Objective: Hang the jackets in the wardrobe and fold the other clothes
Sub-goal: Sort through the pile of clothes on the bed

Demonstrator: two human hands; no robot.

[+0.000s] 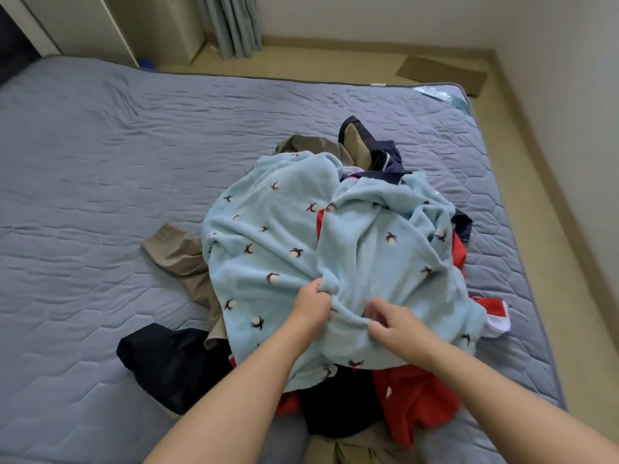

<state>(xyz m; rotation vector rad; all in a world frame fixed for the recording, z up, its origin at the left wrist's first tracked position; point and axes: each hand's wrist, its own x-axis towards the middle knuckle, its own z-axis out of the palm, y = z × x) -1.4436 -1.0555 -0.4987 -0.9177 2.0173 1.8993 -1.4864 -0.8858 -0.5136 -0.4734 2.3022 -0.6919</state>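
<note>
both hands grip the light blue fleece garment (284, 242) topping the clothes pile on the bed (83, 162): left hand (310, 304) bunches a fold, right hand (393, 324) pinches beside it. underneath lie red clothing (412, 403), a khaki garment (182, 259) and black clothing (167, 360). curtain (231, 25) hangs beyond.

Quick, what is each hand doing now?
Left hand: closed, gripping the light blue fleece garment.
Right hand: fingers pinching the same fleece.
</note>
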